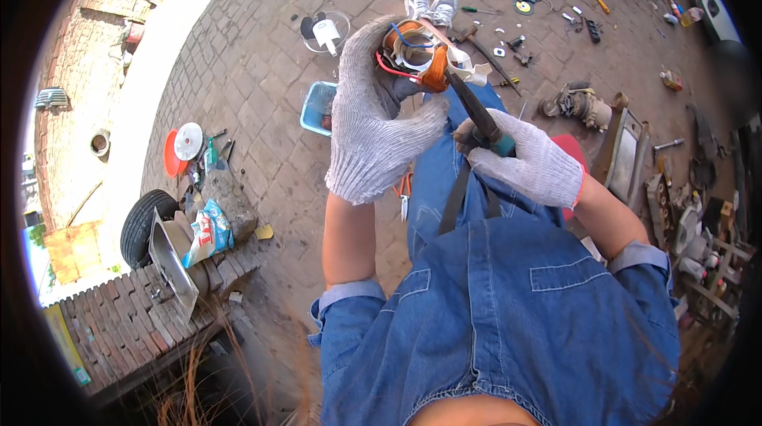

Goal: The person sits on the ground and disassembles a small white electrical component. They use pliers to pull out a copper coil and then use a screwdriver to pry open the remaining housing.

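My left hand (381,112), in a whitish knit glove, is closed around a motor stator (433,73) with orange copper windings, a white frame and loose red and blue wires. My gloved right hand (528,158) grips a dark tapering tool (476,112) by its teal handle. The tool's tip touches or nearly touches the windings at the stator's right side; exact contact is hard to tell. Its kind is not clear, since the fingers cover much of the handle. Both hands are raised above my denim-covered legs.
On the brick paving left of my hands stands a blue plastic basket (319,107). Orange-handled pliers (405,194) lie below my left hand. A hammer (486,54) and scattered tools lie ahead. Metal parts (578,106) sit at the right, and a tyre (148,223) at the left.
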